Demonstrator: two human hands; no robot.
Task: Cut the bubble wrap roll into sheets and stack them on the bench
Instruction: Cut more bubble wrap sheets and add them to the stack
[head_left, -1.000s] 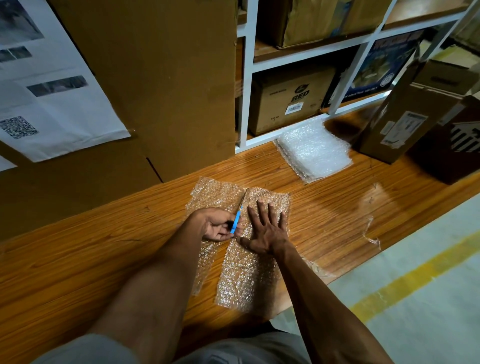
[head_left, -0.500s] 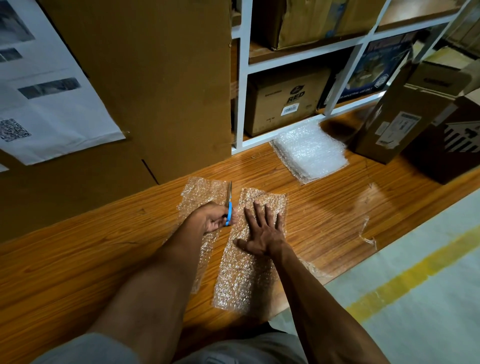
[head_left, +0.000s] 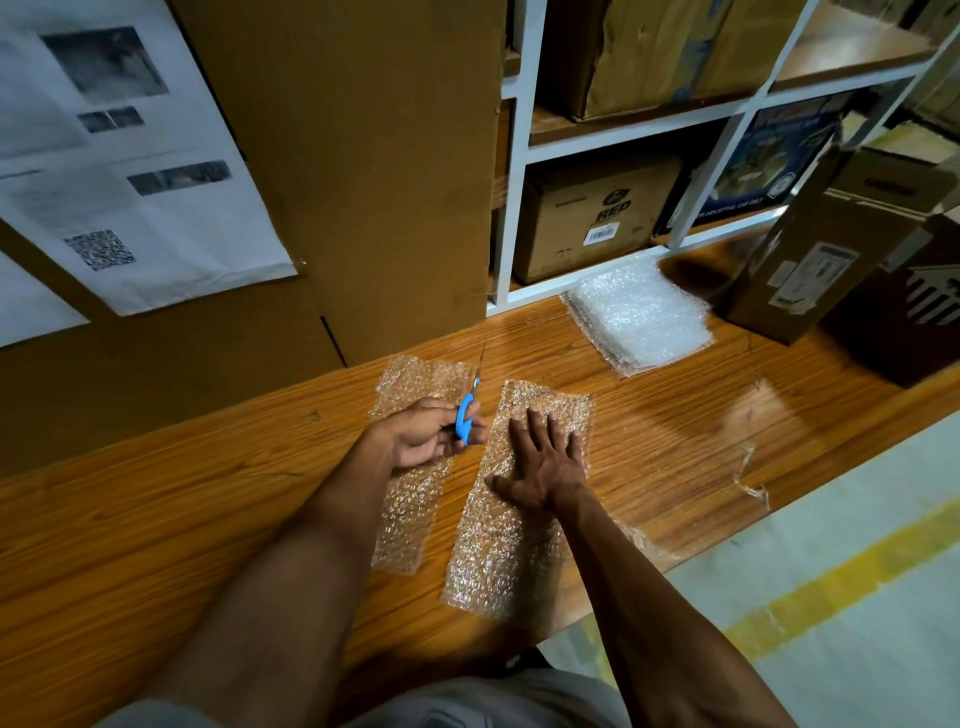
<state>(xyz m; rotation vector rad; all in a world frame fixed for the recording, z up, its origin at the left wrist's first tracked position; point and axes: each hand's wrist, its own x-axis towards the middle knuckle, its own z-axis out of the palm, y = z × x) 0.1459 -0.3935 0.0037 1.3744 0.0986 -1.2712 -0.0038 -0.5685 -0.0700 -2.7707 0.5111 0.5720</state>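
Left hand (head_left: 423, 434) grip holding blue scissors (head_left: 466, 415), right hand (head_left: 545, 460) flat, pressing bubble wrap sheet (head_left: 511, 530)

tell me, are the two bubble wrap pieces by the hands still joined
No, bare bench shows between the left piece and the right piece under the right hand.

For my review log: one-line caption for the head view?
Left hand holds scissors; right hand presses a cut sheet flat on the bench.

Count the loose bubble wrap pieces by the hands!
2. The left piece lies under the left hand; the right piece lies under the flat right hand.
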